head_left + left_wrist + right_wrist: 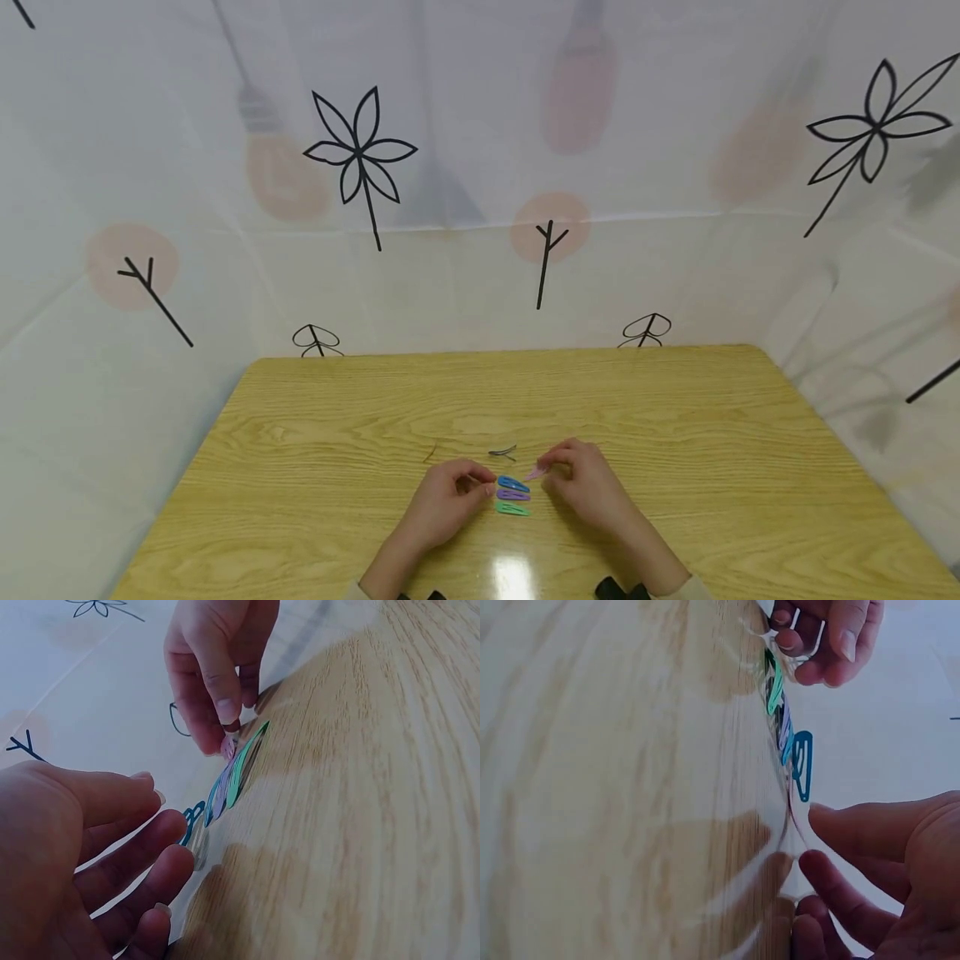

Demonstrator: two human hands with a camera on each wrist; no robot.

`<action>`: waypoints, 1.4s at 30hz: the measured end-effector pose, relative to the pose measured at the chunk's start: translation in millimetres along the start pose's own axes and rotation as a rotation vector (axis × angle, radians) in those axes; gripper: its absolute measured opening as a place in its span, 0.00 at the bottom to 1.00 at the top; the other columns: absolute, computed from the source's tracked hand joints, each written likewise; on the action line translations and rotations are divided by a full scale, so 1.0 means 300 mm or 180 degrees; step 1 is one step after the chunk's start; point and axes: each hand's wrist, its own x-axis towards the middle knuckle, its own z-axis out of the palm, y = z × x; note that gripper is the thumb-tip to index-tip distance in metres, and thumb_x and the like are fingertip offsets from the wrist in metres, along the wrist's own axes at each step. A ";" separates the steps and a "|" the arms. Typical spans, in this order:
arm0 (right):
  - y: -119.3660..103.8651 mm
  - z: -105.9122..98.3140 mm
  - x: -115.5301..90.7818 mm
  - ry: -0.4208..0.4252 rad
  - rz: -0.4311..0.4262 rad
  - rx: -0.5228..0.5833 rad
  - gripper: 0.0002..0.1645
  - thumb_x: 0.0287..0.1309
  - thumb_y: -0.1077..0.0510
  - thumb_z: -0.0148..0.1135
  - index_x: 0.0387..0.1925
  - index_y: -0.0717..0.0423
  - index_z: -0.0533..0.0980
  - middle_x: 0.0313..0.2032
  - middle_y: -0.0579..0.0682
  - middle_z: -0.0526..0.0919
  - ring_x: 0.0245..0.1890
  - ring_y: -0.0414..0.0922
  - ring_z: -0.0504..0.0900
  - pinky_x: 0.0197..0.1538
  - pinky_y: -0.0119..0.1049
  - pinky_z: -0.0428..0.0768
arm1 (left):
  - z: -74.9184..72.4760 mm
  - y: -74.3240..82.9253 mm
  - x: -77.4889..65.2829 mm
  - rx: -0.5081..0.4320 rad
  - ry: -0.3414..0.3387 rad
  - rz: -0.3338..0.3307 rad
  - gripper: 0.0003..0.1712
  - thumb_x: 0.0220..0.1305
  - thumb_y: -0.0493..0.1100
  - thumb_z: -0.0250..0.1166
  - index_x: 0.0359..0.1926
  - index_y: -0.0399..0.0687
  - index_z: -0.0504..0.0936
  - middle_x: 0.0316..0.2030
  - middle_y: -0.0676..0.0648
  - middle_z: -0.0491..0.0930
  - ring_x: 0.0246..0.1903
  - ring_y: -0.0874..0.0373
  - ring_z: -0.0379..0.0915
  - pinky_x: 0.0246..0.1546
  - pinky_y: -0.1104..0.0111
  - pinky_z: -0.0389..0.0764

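In the head view I have both hands over the tabletop (637, 400), about midway between its left and right edges and well apart from its far edge. My right hand (585, 482) pinches a pink clip (536, 472) between thumb and finger, just beside the right end of a short row. Nearest me lies the green clip (513, 508), then the purple clip (513, 495), then the blue clip (512, 482). My left hand (450, 506) curves loosely at the row's left ends, holding nothing; whether it touches them I cannot tell. Toward the far edge are a dark clip (501, 452) and, left of it, a thin brown thing (430, 453). If I swing the pink clip low, its tip could catch the blue one and skew the row.

In the left wrist view my left thumb and fingers are parted, with nothing between them. A careless curl there could nudge the clips.

In the right wrist view the pink clip is nearly edge-on at my fingertips, so how deep my hold goes I cannot tell; a shallow one might let it twist or slip. The dark clip looks teal here and stands on edge, so a brushing knuckle could topple it.
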 end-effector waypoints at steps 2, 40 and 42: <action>-0.002 0.000 0.000 -0.0012 0.0016 0.0021 0.12 0.50 0.66 0.74 0.37 0.50 0.86 0.40 0.40 0.82 0.47 0.47 0.75 0.54 0.50 0.72 | 0.000 -0.001 0.000 0.0021 -0.0001 -0.0009 0.05 0.64 0.44 0.69 0.39 0.50 0.87 0.34 0.56 0.84 0.30 0.63 0.75 0.32 0.70 0.76; -0.058 -0.009 -0.007 0.0112 0.0056 0.0243 0.05 0.62 0.62 0.67 0.30 0.50 0.81 0.29 0.39 0.81 0.30 0.38 0.76 0.35 0.34 0.76 | 0.004 0.015 0.005 -0.0042 0.0123 -0.0007 0.07 0.67 0.46 0.67 0.42 0.50 0.86 0.35 0.57 0.83 0.32 0.63 0.76 0.34 0.70 0.76; -0.070 -0.010 -0.012 0.0073 -0.0048 0.0305 0.04 0.62 0.61 0.67 0.31 0.51 0.81 0.29 0.39 0.81 0.30 0.37 0.76 0.34 0.33 0.76 | 0.006 0.024 0.003 -0.0100 0.0162 0.0004 0.08 0.67 0.45 0.67 0.42 0.48 0.86 0.35 0.56 0.83 0.33 0.63 0.77 0.35 0.70 0.76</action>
